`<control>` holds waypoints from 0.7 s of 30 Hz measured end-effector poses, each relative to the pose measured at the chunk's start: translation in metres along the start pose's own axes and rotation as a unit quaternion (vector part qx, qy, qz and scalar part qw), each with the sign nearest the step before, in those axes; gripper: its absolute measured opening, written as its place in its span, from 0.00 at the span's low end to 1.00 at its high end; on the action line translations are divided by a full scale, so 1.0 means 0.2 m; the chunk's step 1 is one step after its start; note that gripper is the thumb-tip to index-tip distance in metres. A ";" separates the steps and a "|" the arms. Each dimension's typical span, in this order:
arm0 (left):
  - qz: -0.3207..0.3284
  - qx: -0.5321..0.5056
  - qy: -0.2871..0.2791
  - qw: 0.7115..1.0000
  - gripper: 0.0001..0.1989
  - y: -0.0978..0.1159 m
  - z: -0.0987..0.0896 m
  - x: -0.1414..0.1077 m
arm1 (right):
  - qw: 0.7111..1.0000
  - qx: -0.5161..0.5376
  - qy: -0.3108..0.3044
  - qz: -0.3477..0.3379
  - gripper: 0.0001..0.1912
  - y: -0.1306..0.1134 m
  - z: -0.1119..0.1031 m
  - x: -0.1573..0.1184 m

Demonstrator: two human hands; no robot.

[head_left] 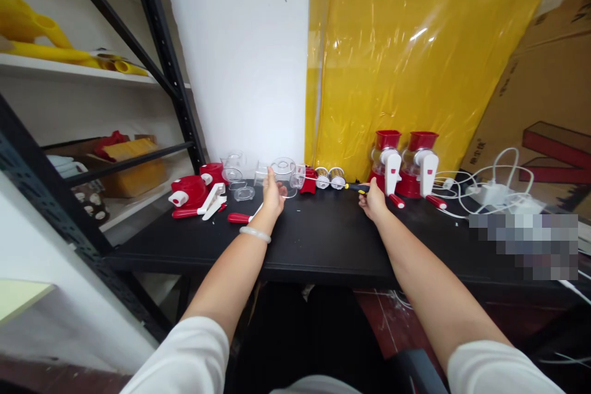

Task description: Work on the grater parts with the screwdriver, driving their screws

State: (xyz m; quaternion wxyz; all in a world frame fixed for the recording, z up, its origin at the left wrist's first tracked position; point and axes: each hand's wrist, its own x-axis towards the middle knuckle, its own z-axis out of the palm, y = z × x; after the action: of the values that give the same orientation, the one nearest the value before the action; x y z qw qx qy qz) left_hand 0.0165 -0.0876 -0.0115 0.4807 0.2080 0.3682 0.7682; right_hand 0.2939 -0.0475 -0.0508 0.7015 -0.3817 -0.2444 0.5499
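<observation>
My left hand [273,195] reaches across the black table [323,246] and grips a clear plastic cup-shaped part [285,173] near the back wall. My right hand [373,202] holds a screwdriver with a yellow and black handle [356,187], its shaft pointing left toward two small round drum parts [330,178]. Two assembled red and white hand-crank grinders [406,169] stand upright just right of my right hand.
Loose red and white parts [196,194], clear plastic pieces [235,175] and a red handle [239,218] lie at the table's left. A white power strip with cables [494,194] sits at the right. A black metal shelf [92,154] stands left; yellow film and cardboard behind.
</observation>
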 end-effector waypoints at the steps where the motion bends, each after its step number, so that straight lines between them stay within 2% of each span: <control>1: -0.001 0.000 0.001 1.000 0.27 0.00 0.00 0.00 | 1.000 -0.004 -0.002 0.000 0.17 0.00 0.00 0.00; 5: 0.005 0.014 0.000 1.000 0.26 -0.01 0.00 -0.01 | 1.000 0.012 0.000 -0.002 0.10 -0.03 0.00 -0.01; 14: 0.015 0.035 -0.037 0.999 0.23 -0.05 0.01 -0.01 | 0.997 0.076 -0.009 0.023 0.10 -0.08 -0.01 -0.02; 21: 0.002 0.015 -0.020 1.000 0.26 -0.04 0.00 0.00 | 1.000 0.023 0.011 0.013 0.23 -0.05 0.00 -0.01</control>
State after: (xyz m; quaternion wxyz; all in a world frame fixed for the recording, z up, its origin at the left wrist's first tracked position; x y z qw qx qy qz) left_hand 0.0213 -0.0853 -0.0173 0.4834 0.2313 0.3698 0.7590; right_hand 0.2986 -0.0496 -0.0432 0.7056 -0.3749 -0.2189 0.5601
